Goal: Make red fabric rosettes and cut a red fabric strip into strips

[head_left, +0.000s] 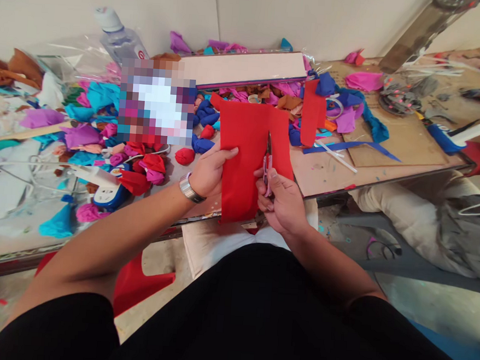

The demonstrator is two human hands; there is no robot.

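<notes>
A sheet of red fabric point(244, 147) hangs upright in front of me, over the table's near edge. My left hand point(210, 169) grips its left edge, thumb on the front face and fingers behind. In my right hand point(282, 199) is a pair of scissors point(267, 173) with pinkish handles. Its blades point away from me and lie in a slit running up the sheet, with a narrower red flap on the right. Whether the blades are fully closed I cannot tell. Another red fabric piece point(310, 116) lies just beyond, on the right.
Scraps and bundles of coloured fabric point(78, 136) cover the table's left side. A plastic bottle point(120, 40) stands at the back, near a long pale box point(243, 68). Glue guns point(448, 140) lie on both sides. Another person's leg point(405, 222) is at the right.
</notes>
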